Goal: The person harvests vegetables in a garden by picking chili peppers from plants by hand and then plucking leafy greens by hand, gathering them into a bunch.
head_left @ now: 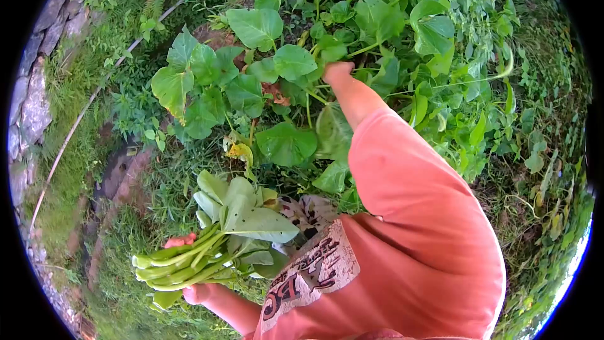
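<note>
My left hand [197, 293] is wrapped round a bunch of leafy green stems [189, 261]. The thick cut ends point left, and the broad pale leaves [242, 211] fan out to the upper right. Some fingers show on the far side of the bunch. My right hand [338, 72] reaches into broad-leaved green plants [286, 141]. Leaves cover its fingers, so whether it grips a stem cannot be made out. Several large leaves and upright stalks stand close around it.
Grey stones [36, 104] line the left edge. A thin pale pole or hose [78, 119] runs slantwise through the grass there. Brown soil [119, 192] shows between weeds. Dense creepers and grass [535, 145] fill the right side. One yellowed leaf [240, 152] hangs low among the plants.
</note>
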A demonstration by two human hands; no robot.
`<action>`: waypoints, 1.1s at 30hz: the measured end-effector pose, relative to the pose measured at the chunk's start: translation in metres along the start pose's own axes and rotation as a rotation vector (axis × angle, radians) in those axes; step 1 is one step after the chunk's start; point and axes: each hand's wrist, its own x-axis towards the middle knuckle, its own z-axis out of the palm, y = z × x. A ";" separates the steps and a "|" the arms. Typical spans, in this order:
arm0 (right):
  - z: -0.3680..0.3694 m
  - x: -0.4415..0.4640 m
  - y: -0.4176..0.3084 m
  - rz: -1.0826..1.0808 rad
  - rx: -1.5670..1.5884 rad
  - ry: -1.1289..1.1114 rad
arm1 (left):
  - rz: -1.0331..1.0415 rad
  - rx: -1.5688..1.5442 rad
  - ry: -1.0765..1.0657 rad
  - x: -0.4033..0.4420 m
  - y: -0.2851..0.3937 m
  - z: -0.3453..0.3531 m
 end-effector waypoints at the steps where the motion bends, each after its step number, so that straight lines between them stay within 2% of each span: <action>1: -0.001 0.000 0.000 0.017 0.067 -0.049 | -0.005 -0.018 0.009 0.001 -0.002 0.000; 2: -0.001 0.000 -0.001 0.033 0.135 -0.097 | -0.010 -0.034 0.018 0.003 -0.003 -0.002; 3: 0.013 0.005 -0.003 0.180 0.229 0.028 | -0.016 -0.036 0.021 0.002 -0.003 -0.001; 6: 0.016 0.009 0.001 0.104 0.213 0.018 | -0.041 -0.022 0.011 0.005 -0.005 -0.002; 7: 0.012 0.011 0.005 0.057 0.218 -0.079 | -0.034 -0.024 0.007 0.005 -0.005 -0.002; 10: 0.012 0.016 0.003 0.101 0.347 -0.080 | -0.036 -0.015 0.026 0.007 -0.007 0.002; 11: 0.019 0.032 0.003 0.096 0.366 -0.151 | -0.040 -0.022 -0.001 0.008 -0.007 0.002; 15: 0.028 0.032 -0.003 0.181 0.471 -0.095 | -0.081 -0.054 -0.056 0.009 -0.006 0.007; 18: 0.024 0.021 0.006 0.108 0.509 -0.099 | -0.103 -0.047 -0.010 0.003 -0.008 0.012; 20: 0.026 0.012 0.006 0.230 0.832 0.028 | -0.122 -0.041 -0.057 0.000 -0.009 0.014; 21: 0.032 0.012 0.004 0.401 1.036 0.056 | -0.100 -0.008 -0.103 0.000 -0.009 0.013; 24: 0.043 -0.002 -0.004 0.380 1.198 0.175 | -0.079 0.021 -0.079 -0.004 -0.008 0.026; 26: 0.022 -0.023 -0.009 0.266 1.154 0.400 | -0.070 0.014 -0.089 -0.003 -0.008 0.032; 27: 0.017 -0.026 -0.008 0.055 1.002 0.583 | -0.125 -0.019 -0.169 0.000 -0.009 0.035; 28: -0.010 -0.048 -0.004 -0.116 1.061 0.806 | -0.181 -0.047 -0.251 0.003 -0.007 0.036; 30: -0.077 -0.116 0.006 -0.426 1.049 0.895 | -0.102 -0.024 -0.281 0.011 -0.015 0.040; 31: -0.102 -0.142 0.011 -0.681 0.901 0.939 | -0.080 -0.036 -0.234 0.015 -0.014 0.049; 32: -0.128 -0.180 0.011 -0.840 0.765 0.940 | -0.059 -0.050 -0.190 0.020 -0.011 0.066; 33: -0.135 -0.203 0.001 -1.179 0.952 0.993 | -0.027 -0.042 -0.155 0.023 -0.002 0.093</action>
